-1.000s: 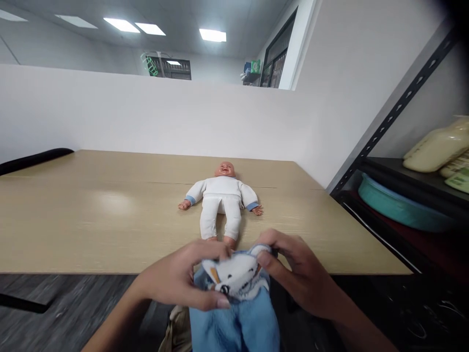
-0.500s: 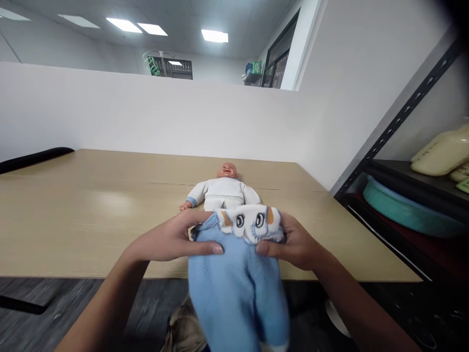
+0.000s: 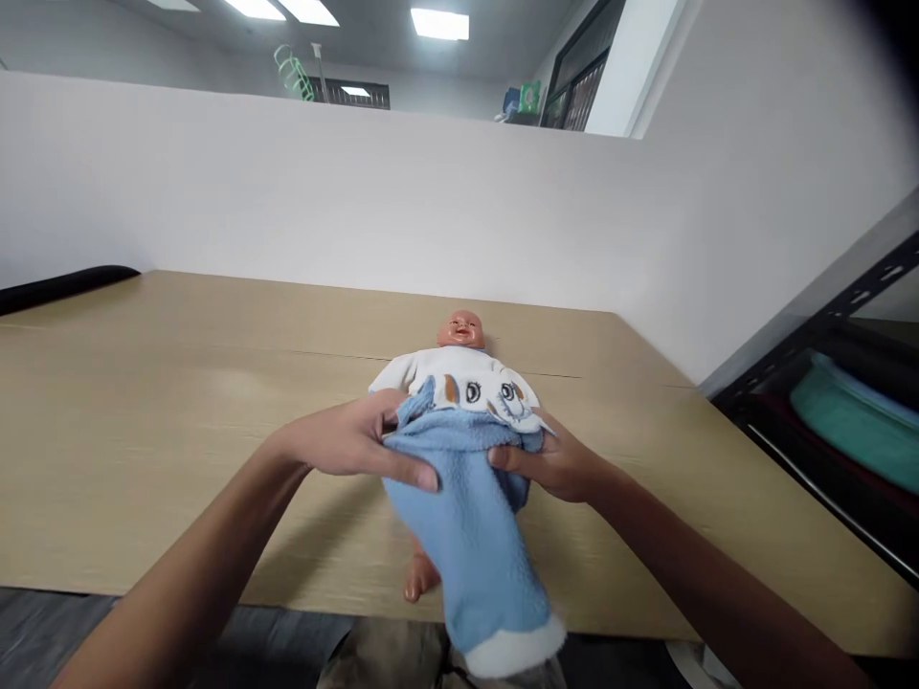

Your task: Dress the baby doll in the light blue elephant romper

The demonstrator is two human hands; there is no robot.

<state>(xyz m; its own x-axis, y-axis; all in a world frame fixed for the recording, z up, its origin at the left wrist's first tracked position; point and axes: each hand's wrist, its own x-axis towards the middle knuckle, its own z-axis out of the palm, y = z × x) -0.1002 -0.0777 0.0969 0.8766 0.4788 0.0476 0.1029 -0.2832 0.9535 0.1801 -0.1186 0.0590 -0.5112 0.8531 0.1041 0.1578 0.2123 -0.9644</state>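
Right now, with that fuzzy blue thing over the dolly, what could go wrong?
A tug might drag the doll off the table: one foot lies near the front edge. The blue garment hides much of the doll, so a snag could go unseen. If the left hand or right hand slips, the garment might flop down.

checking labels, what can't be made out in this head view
Head view: legs of the doll, mostly behind the blue garment.
Head view: far sides of the left hand and right hand, hidden by the garment.
Head view: right end of the teal basin, cut off by the picture's edge.
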